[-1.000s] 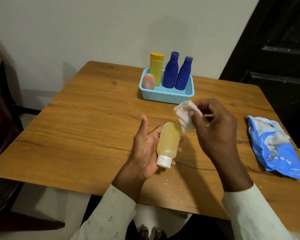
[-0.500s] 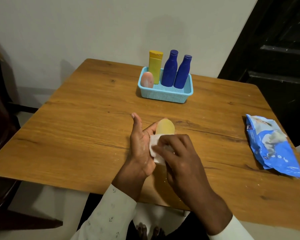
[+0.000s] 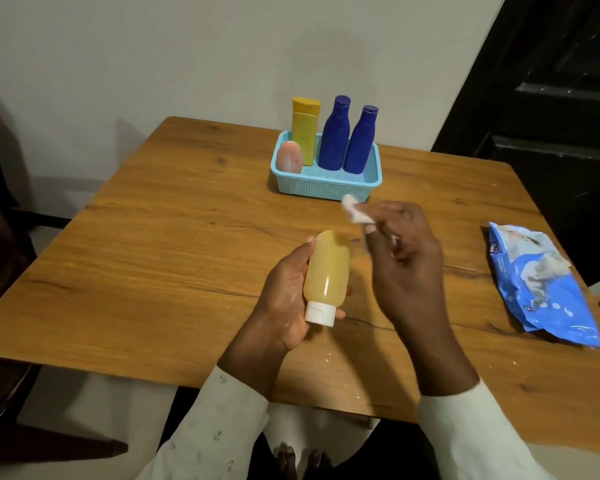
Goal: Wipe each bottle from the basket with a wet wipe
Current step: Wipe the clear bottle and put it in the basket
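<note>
My left hand holds a translucent yellow bottle with a white cap, cap toward me, above the wooden table. My right hand is lifted just right of the bottle and pinches a small white wet wipe in its fingertips, apart from the bottle. At the table's far side stands a light blue basket with a yellow bottle, two dark blue bottles and a small pink bottle.
A blue wet-wipe pack lies on the table at the right. A dark door fills the back right and a white wall stands behind the basket. A dark chair sits at the left edge.
My right hand has lifted the wipe off the bottle and moved it up and to the right. The bottle's full side shows again in my left hand.
</note>
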